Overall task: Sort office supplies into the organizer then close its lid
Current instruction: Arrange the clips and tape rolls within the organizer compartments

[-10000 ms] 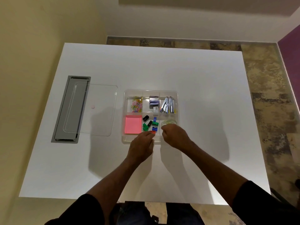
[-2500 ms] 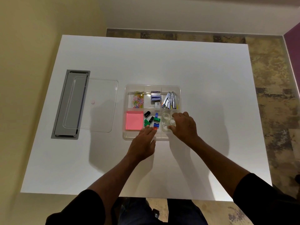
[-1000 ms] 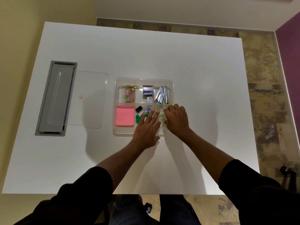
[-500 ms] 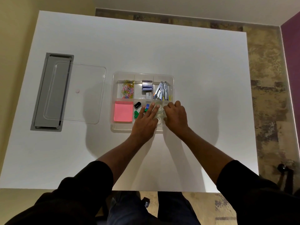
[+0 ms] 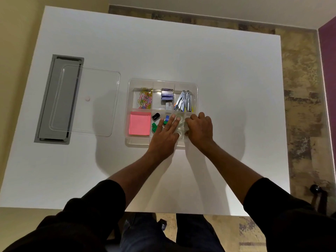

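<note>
A white counter (image 5: 218,73) fills most of the view. A grey rectangular hatch (image 5: 54,99) is set flush into its surface at about nine o'clock, its long side running toward twelve. Mottled brown stone floor (image 5: 300,110) is seen along the three o'clock side and in a strip at twelve. A purple wall (image 5: 329,57) is seen at the two o'clock edge, and a cream wall (image 5: 14,42) at ten o'clock.

open white table (image 5: 227,79) all around organizer (image 5: 131,84); loose lid (image 5: 85,100) just left
</note>
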`<state>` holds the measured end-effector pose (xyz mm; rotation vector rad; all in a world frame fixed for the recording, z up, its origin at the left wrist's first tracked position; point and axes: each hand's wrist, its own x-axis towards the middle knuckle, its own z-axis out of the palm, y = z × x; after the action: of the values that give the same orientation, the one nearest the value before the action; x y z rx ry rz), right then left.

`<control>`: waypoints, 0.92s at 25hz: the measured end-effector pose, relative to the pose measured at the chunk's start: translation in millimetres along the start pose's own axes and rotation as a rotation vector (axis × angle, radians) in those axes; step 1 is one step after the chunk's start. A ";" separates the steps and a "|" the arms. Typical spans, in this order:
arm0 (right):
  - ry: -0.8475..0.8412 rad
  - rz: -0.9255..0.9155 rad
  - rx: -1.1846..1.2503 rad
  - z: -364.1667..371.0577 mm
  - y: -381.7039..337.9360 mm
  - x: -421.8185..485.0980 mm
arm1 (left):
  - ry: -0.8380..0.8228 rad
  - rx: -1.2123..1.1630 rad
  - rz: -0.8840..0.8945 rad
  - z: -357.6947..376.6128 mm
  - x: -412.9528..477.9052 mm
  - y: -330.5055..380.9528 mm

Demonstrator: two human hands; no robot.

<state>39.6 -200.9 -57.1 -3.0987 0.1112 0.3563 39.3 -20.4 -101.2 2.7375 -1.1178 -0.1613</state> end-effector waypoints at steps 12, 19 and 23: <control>0.045 -0.075 0.012 -2.1 7.7 -9.6 | -0.040 -0.020 0.021 -9.9 -2.7 1.8; 0.011 -0.081 -0.003 -4.9 9.0 -6.4 | -0.091 0.035 0.011 -6.4 -1.3 3.4; 0.025 -0.084 0.020 -3.9 6.8 -8.2 | -0.124 0.028 0.003 -6.3 0.2 3.5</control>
<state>32.0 -207.3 -51.5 -3.0773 -0.0153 0.3113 38.2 -22.2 -94.3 2.7838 -1.1641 -0.3214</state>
